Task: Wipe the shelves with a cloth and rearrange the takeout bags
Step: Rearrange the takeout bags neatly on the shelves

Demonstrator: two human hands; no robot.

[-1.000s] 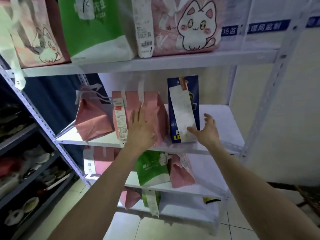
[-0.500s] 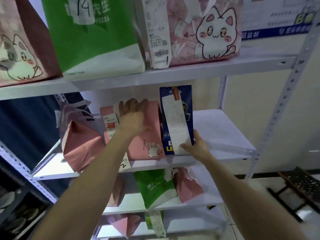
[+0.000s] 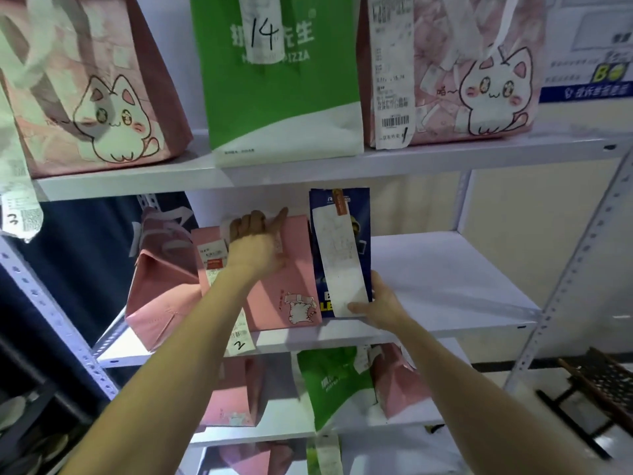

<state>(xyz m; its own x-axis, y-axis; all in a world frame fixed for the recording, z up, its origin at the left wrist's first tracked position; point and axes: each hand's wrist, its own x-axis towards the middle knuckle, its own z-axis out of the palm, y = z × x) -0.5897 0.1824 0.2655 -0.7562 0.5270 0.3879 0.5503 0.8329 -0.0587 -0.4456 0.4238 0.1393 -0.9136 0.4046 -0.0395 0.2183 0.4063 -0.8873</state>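
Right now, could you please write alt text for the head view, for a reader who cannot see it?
A person's left hand grips the top of a pink takeout bag while the right hand holds a blue bag beside it on a white shelf.

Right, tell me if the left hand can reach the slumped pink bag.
Probably yes: the slumped pink bag sits just beside the upright pink bag that the left hand grips, nothing between.
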